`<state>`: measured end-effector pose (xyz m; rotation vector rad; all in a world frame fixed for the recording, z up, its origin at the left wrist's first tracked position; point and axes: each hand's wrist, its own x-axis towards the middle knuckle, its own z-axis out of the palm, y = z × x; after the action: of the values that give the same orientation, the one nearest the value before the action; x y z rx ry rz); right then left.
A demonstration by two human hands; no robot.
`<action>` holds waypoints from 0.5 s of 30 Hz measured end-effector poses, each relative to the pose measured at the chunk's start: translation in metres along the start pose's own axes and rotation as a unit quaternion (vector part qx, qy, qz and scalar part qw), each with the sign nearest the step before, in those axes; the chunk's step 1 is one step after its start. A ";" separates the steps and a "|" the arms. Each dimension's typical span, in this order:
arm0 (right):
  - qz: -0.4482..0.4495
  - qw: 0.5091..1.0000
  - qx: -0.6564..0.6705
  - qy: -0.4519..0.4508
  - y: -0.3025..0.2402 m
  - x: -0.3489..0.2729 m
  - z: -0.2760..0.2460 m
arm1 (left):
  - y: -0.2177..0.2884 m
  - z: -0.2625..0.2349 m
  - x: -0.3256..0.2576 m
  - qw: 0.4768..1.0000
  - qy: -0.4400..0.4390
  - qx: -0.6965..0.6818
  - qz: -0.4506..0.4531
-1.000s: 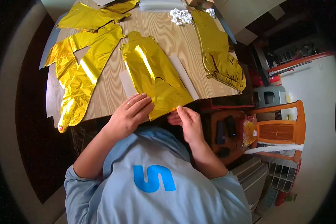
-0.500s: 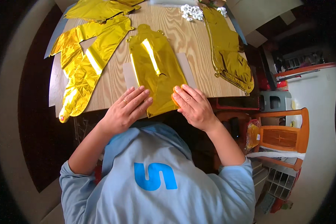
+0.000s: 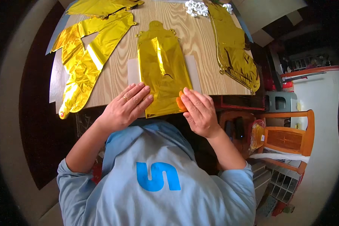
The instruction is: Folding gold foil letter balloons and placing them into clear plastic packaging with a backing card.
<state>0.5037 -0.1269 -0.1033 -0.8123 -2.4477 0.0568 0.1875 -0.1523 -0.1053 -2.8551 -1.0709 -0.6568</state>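
Four-plus gold foils (image 3: 154, 56), one chair (image 3: 282, 138)

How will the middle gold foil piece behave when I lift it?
The gold foil piece looks thin and creased, so probably floppy. Flat and sheet-like on the table, it's likely light for its size. Its mirror-like shine suggests it may be slippery.

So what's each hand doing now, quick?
Left hand: open, at the left edge of the long, shiny gold foil piece.
Right hand: holding a small, rounded orange object.
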 end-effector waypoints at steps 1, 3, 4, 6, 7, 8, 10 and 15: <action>-0.012 1.000 0.005 0.005 0.003 0.002 -0.002 | 0.000 -0.001 0.000 1.000 -0.003 0.005 0.003; -0.029 0.999 -0.015 -0.023 0.005 0.009 -0.009 | 0.001 -0.003 0.001 1.000 -0.010 0.014 0.011; -0.037 0.998 -0.025 -0.037 0.005 0.011 -0.011 | 0.001 -0.004 0.000 1.000 -0.010 0.016 0.013; -0.050 0.996 -0.047 -0.050 0.007 0.013 -0.007 | 0.001 -0.005 0.000 1.000 -0.008 0.020 0.019; -0.057 0.995 -0.057 -0.057 0.007 0.013 -0.005 | 0.001 -0.005 0.001 0.999 -0.009 0.023 0.022; -0.061 0.994 -0.063 -0.058 0.007 0.012 -0.004 | 0.001 -0.006 0.001 0.999 -0.010 0.026 0.024; -0.069 0.993 -0.073 -0.059 0.007 0.010 -0.001 | 0.000 -0.006 0.000 0.999 -0.011 0.029 0.026; -0.062 0.993 -0.084 -0.047 0.003 0.004 0.004 | 0.001 -0.009 -0.001 0.998 -0.012 0.055 0.032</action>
<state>0.5003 -0.1212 -0.1053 -0.7400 -2.6138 -0.1619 0.1840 -0.1549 -0.0970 -2.7958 -0.9824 -0.5435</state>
